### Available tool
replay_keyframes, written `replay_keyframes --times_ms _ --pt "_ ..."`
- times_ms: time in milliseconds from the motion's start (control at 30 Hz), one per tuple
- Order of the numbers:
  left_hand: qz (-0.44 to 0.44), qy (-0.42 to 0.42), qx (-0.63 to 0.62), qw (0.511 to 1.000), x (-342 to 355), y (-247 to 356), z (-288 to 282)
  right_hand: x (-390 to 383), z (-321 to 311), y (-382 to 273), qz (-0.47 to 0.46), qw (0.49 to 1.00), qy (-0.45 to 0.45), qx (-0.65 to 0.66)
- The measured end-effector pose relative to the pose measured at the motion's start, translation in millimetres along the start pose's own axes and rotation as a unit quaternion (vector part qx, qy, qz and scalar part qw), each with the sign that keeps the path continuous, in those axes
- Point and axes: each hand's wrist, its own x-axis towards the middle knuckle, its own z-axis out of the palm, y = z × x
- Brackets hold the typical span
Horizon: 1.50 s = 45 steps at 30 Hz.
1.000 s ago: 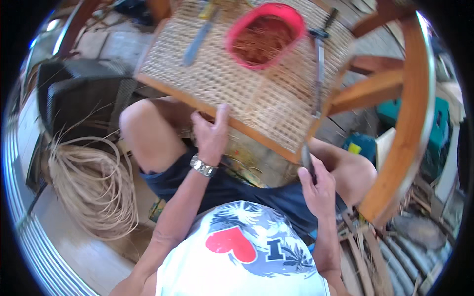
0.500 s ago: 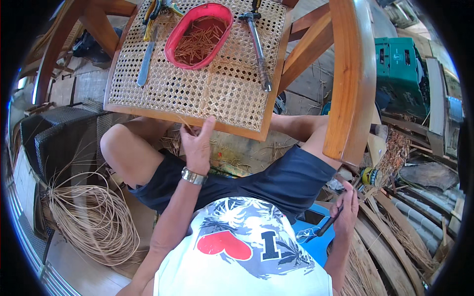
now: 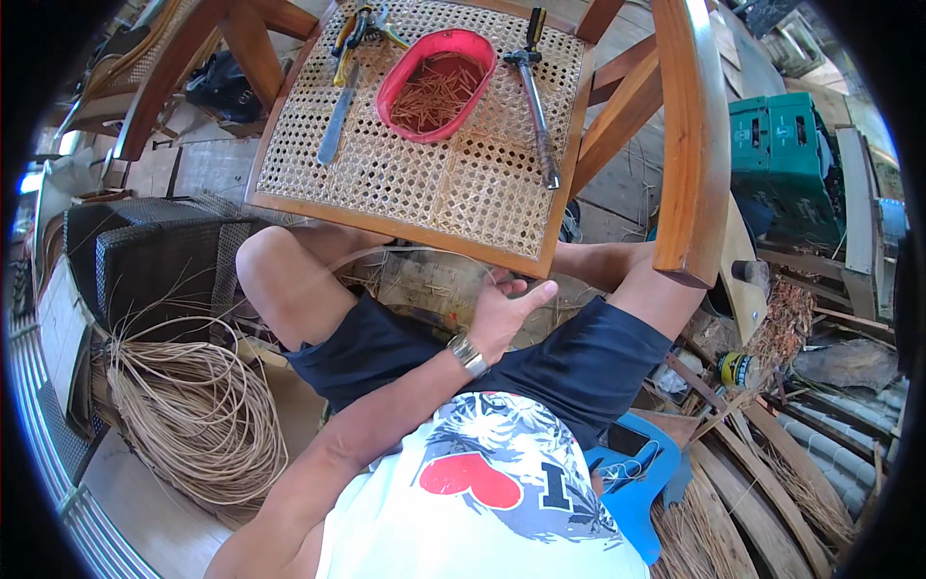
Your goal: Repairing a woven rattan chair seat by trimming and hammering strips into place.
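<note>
Left hand [image 3: 502, 314] has shifted along the seat's front rail [image 3: 386, 228], from near its middle to its right corner. Right hand, seen half a second ago with a dark-handled tool at lower right, is out of view; its grip cannot be told. For the work in hand, judged from this, attention now sits at that corner, with one hand visibly engaged.

Far left: big loose coil of tan cane [image 3: 203, 415] beside the person's knee; dark mesh-sided container [image 3: 154, 265] behind it. Pale cane strip [image 3: 420, 249] arches over the bent left leg, below the rail, its right end meeting the left fingers. Those fingers curl; thumb stands wide of them. Whether they pinch the strip cannot be told.

Chair seat [image 3: 289, 174], woven cane in a wooden frame, lies above and between the knees. On it, left to right: pliers [image 3: 355, 37]; blue-bladed knife [image 3: 334, 127]; pink oval tub [image 3: 429, 135] with short brown pegs [image 3: 434, 94]; hammer [image 3: 536, 108], its head toward the far edge.

Right: thick wooden armrest [image 3: 690, 145]; blue plastic piece [image 3: 632, 497] by the hip; yellow-banded can [image 3: 736, 369]; green crate [image 3: 772, 159] farther off.
</note>
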Motion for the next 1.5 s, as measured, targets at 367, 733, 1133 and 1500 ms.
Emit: replay_keyframes --times_ms 367,733,1133,1500 --pt "0.163 -0.078 0.124 0.976 -61 52 -91 4 -27 -53 0.150 0.980 -0.119 -0.064" --pt "0.084 -0.425 0.598 0.674 -106 133 -71 -75 -333 -376 -0.481 0.839 0.088 0.237" --pt "0.089 -0.381 0.497 0.774 -70 208 -61 -47 -365 -365 -0.549 0.820 -0.017 0.157" --pt "0.129 -0.370 0.393 0.832 -45 155 -12 -44 -196 -90 0.006 0.931 0.055 0.362"
